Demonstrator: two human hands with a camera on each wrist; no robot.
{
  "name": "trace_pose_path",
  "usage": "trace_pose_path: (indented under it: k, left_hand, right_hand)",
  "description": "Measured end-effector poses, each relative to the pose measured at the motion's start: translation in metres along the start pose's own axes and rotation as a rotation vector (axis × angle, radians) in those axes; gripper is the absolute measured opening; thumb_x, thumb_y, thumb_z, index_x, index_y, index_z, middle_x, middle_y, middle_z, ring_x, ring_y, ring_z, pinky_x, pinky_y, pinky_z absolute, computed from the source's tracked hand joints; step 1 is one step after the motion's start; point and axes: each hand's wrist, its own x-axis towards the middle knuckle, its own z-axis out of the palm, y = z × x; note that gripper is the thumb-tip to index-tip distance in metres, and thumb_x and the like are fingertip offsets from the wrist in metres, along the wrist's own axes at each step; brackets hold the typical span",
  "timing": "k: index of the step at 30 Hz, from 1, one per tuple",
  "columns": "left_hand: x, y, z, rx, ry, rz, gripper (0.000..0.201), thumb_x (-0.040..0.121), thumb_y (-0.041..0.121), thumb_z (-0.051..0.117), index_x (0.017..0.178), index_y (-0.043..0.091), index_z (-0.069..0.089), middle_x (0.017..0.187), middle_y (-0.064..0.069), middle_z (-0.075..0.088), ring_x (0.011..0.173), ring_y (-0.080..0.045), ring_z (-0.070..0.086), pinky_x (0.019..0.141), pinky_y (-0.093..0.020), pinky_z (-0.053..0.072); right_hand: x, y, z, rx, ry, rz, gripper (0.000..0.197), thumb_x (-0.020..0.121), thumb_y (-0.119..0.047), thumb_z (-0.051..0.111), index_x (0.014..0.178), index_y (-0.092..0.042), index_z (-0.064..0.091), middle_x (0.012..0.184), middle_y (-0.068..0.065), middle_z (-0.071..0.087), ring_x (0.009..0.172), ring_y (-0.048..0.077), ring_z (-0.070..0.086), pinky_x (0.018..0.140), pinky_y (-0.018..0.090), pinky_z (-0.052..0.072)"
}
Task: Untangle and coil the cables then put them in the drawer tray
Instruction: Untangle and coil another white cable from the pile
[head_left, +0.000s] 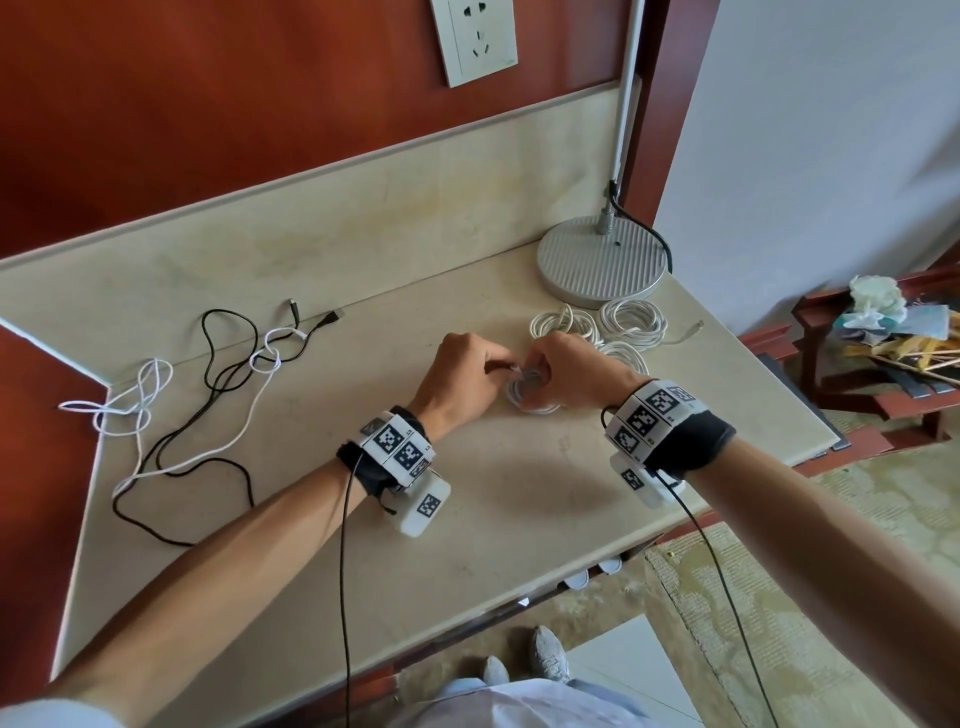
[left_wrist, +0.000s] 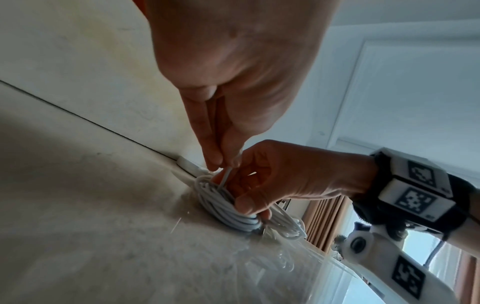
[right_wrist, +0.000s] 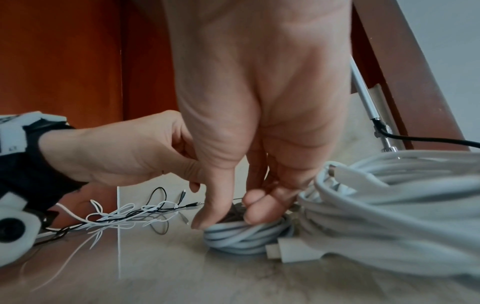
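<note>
A small white cable coil (head_left: 535, 405) lies on the beige tabletop (head_left: 467, 519), and both hands meet over it. My right hand (head_left: 540, 371) grips the coil (right_wrist: 241, 238) from above, thumb and fingertips curled round its loops. My left hand (head_left: 498, 370) pinches the thin loose end of the cable (left_wrist: 225, 179) just above the coil (left_wrist: 223, 207). In the left wrist view the right hand (left_wrist: 246, 197) holds the loops down. A tangle of black and white cables (head_left: 218, 374) lies loose at the left. No drawer tray is in view.
Three coiled white cables (head_left: 623, 322) lie right behind the hands, beside a round grey lamp base (head_left: 602, 260). In the right wrist view these coils (right_wrist: 389, 205) touch the small one. A red rack of clutter (head_left: 883, 353) stands to the table's right.
</note>
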Motion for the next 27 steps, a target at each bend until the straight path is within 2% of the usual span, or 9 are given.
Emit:
trace_pose_path:
  k: [5, 7, 9, 11, 14, 19, 22, 24, 27]
  left_hand:
    - [0.014, -0.005, -0.001, -0.098, 0.033, -0.147, 0.008, 0.083, 0.008, 0.083, 0.09, 0.011, 0.083, 0.085, 0.003, 0.08, 0.073, 0.0, 0.072, 0.078, -0.024, 0.06]
    - [0.023, -0.011, 0.001, -0.172, 0.02, -0.27, 0.004, 0.083, 0.008, 0.083, 0.085, 0.012, 0.083, 0.078, 0.002, 0.079, 0.072, -0.005, 0.074, 0.078, -0.027, 0.06]
    - [0.032, -0.017, 0.004, -0.183, -0.003, -0.396, 0.005, 0.083, 0.013, 0.082, 0.08, 0.016, 0.082, 0.073, 0.003, 0.078, 0.077, -0.01, 0.076, 0.08, -0.028, 0.06]
    - [0.041, -0.023, 0.007, -0.175, -0.03, -0.5, 0.005, 0.083, 0.018, 0.082, 0.078, 0.016, 0.081, 0.074, 0.003, 0.078, 0.078, -0.012, 0.074, 0.082, -0.03, 0.06]
    - [0.054, -0.023, 0.011, -0.158, -0.116, -0.557, 0.01, 0.083, 0.018, 0.082, 0.074, 0.016, 0.078, 0.076, -0.001, 0.077, 0.077, -0.017, 0.07, 0.082, -0.034, 0.059]
    - [0.056, -0.019, 0.016, -0.127, -0.183, -0.518, 0.012, 0.09, 0.019, 0.076, 0.08, 0.02, 0.07, 0.081, 0.0, 0.07, 0.081, -0.019, 0.065, 0.074, -0.029, 0.05]
    - [0.052, -0.017, 0.019, -0.052, -0.11, -0.402, 0.018, 0.087, 0.014, 0.079, 0.101, 0.014, 0.067, 0.09, 0.004, 0.064, 0.084, -0.011, 0.062, 0.078, -0.027, 0.049]
    - [0.048, -0.01, 0.017, 0.01, -0.042, -0.259, 0.017, 0.082, 0.006, 0.08, 0.097, 0.009, 0.072, 0.084, 0.006, 0.065, 0.074, -0.004, 0.058, 0.072, -0.023, 0.046]
    - [0.043, -0.006, 0.016, 0.071, -0.044, -0.118, 0.006, 0.083, 0.006, 0.076, 0.085, 0.009, 0.081, 0.081, 0.0, 0.076, 0.074, -0.009, 0.069, 0.072, -0.022, 0.052]
  right_hand:
    - [-0.004, -0.002, -0.002, -0.031, -0.015, -0.004, 0.022, 0.084, -0.023, 0.083, 0.098, -0.013, 0.071, 0.083, -0.002, 0.061, 0.078, 0.018, 0.057, 0.068, 0.024, 0.038]
    - [-0.006, -0.002, -0.001, -0.038, -0.017, 0.002, 0.019, 0.084, -0.024, 0.083, 0.086, -0.018, 0.064, 0.076, -0.006, 0.055, 0.072, 0.015, 0.052, 0.062, 0.021, 0.035]
    - [-0.007, -0.002, 0.0, -0.037, -0.011, -0.007, 0.037, 0.084, -0.024, 0.082, 0.07, -0.025, 0.048, 0.07, -0.011, 0.047, 0.063, 0.008, 0.044, 0.053, 0.015, 0.027]
    - [-0.008, -0.003, 0.0, -0.037, -0.013, -0.016, 0.044, 0.084, -0.024, 0.082, 0.067, -0.029, 0.041, 0.069, -0.012, 0.046, 0.063, 0.009, 0.044, 0.052, 0.015, 0.026]
    - [-0.01, -0.003, 0.001, -0.036, -0.021, -0.011, 0.03, 0.086, -0.023, 0.08, 0.086, -0.019, 0.05, 0.081, -0.006, 0.051, 0.077, 0.017, 0.051, 0.058, 0.023, 0.033]
    - [-0.015, -0.003, 0.002, 0.059, -0.005, -0.042, 0.054, 0.089, -0.02, 0.078, 0.133, -0.009, 0.048, 0.103, 0.003, 0.061, 0.087, 0.02, 0.058, 0.073, 0.03, 0.047]
    - [-0.017, -0.004, 0.002, 0.047, 0.004, -0.026, 0.051, 0.089, -0.02, 0.079, 0.129, -0.008, 0.051, 0.104, 0.003, 0.06, 0.091, 0.021, 0.059, 0.074, 0.028, 0.047]
    - [-0.019, -0.005, 0.003, 0.04, 0.039, -0.022, 0.048, 0.088, -0.021, 0.08, 0.126, -0.008, 0.054, 0.108, 0.005, 0.06, 0.092, 0.021, 0.059, 0.075, 0.03, 0.052]
    - [-0.023, -0.007, 0.006, -0.004, 0.104, -0.034, 0.038, 0.088, -0.023, 0.079, 0.118, -0.008, 0.061, 0.11, 0.005, 0.052, 0.086, 0.02, 0.057, 0.067, 0.026, 0.048]
